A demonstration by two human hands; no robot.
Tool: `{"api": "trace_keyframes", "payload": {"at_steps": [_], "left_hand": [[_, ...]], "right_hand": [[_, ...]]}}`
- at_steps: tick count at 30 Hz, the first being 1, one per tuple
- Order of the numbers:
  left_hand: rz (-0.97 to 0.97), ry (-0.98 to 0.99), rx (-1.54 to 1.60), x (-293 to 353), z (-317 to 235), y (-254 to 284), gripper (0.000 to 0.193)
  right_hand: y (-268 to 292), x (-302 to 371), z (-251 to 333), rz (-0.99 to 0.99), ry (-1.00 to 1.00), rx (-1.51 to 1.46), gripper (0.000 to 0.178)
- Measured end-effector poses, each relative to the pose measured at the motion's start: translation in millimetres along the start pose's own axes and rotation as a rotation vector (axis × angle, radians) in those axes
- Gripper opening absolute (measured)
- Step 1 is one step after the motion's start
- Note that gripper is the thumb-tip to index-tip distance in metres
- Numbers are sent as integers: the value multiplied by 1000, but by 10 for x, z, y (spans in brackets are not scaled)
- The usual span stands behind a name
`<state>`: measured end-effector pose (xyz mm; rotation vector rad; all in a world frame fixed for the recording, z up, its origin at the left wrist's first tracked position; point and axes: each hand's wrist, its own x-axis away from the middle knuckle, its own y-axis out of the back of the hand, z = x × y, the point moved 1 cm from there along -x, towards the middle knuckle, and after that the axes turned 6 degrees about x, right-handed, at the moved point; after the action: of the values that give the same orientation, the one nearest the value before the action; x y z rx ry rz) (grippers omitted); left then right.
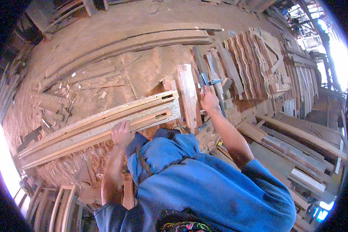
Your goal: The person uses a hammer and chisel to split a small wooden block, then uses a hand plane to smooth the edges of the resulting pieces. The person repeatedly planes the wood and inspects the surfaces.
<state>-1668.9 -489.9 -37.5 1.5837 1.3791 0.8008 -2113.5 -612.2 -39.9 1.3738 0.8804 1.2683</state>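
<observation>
My left hand [121, 133] rests on a long pale wooden piece [92, 140] with a slot near its right end, its fingers curled over the upper edge. Behind this piece lies a second slotted wooden piece [116, 110], also long, on a grey board. At their right ends a short thick plank [187, 94] stands crosswise. Just right of that plank, my right hand [210, 101] is closed around the near end of a blue metal tool [210, 81] with a crosspiece, perhaps a clamp. A long dark bar passes beside my right wrist.
Wavy-edged boards [247, 58] lie in a row at the far right. Stacked timber [297, 154] fills the right side. Long beams [143, 40] lie on the dusty ground beyond the work, with wood scraps [67, 89] at left. Wooden frames [62, 208] stand at the near left.
</observation>
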Motion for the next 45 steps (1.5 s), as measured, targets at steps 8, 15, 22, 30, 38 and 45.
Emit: {"api": "trace_keyframes", "payload": {"at_steps": [8,15,22,30,38,45], "left_hand": [[-72,-26,-74,-115,-16,-44,44],[-30,-26,-33,-67,2,-50,47],[-216,6,9,192,140,174,49],[-691,721,-94,1146,1085,331,50],[-940,1401,541,1629,3182,437,49],[-1459,1288,758,1915,3022,273,47]], "right_hand": [[-183,-293,116,-158,107,40,54],[5,-277,50,102,22,102,62],[294,208,568,-290,414,-144,37],[52,669,1476,240,285,-227,43],[-20,560,1506,357,110,-117,58],[-274,609,1071,366,274,-405,53]]}}
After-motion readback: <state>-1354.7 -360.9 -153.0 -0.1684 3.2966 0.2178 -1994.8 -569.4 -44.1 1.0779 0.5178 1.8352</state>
